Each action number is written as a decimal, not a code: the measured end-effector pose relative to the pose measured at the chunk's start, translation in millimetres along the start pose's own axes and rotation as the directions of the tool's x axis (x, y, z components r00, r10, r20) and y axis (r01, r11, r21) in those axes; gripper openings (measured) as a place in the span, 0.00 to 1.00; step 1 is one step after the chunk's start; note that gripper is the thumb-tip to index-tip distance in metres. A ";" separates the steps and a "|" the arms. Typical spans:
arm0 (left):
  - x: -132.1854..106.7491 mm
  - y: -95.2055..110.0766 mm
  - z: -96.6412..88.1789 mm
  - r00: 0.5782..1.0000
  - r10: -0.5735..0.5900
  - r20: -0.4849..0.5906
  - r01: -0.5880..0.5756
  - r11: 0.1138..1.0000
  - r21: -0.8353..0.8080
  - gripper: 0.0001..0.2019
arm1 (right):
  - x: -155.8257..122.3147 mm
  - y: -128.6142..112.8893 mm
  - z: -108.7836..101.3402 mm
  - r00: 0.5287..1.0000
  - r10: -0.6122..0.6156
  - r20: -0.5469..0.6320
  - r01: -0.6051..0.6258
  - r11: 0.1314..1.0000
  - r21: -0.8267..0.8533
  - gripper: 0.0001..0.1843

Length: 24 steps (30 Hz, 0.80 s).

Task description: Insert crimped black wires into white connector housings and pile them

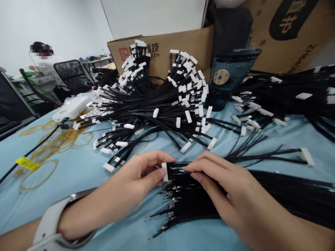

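- One white connector (164,172) is held between two hands, just above the blue cloth (65,205).
- Left hand (128,188): fingers (154,176) closed, pinching the connector.
- Right hand (225,188): fingers (206,166) closed on its black wires (178,167).
- One big cable heap (157,108) lies ahead, cables too many to count.
- One co-worker (47,66) sits far behind.
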<state>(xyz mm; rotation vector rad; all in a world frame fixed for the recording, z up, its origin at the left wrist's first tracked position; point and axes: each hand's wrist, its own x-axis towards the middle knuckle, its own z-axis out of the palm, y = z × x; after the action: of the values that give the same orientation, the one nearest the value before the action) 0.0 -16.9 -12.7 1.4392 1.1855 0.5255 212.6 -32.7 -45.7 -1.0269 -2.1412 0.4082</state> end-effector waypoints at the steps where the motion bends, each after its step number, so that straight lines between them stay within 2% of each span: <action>1: -0.7 -1.0 0.6 1.000 0.005 -0.009 -0.005 1.000 0.015 0.10 | 0.0 0.2 0.8 1.000 0.013 -0.004 -0.013 1.000 0.010 0.14; 8: -1.3 -3.2 1.8 0.999 0.038 -0.028 -0.035 0.991 0.127 0.11 | -1.3 -0.2 4.1 0.989 0.140 -0.041 -0.134 0.983 0.128 0.12; 14: -3.9 -2.6 3.0 0.999 0.044 -0.026 -0.039 0.987 0.158 0.12 | -2.7 1.4 3.8 0.989 0.144 -0.035 -0.139 0.982 0.126 0.13; 24: -6.7 -0.1 6.1 0.996 0.080 -0.045 -0.070 0.982 0.178 0.11 | -3.9 -0.2 -0.2 0.997 0.055 -0.060 -0.051 0.996 0.071 0.12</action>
<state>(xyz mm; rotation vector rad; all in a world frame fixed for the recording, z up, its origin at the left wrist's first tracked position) 2.6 -25.6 -12.4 1.6349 1.2473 0.5226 214.4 -35.9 -47.2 -1.0455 -2.0341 0.4664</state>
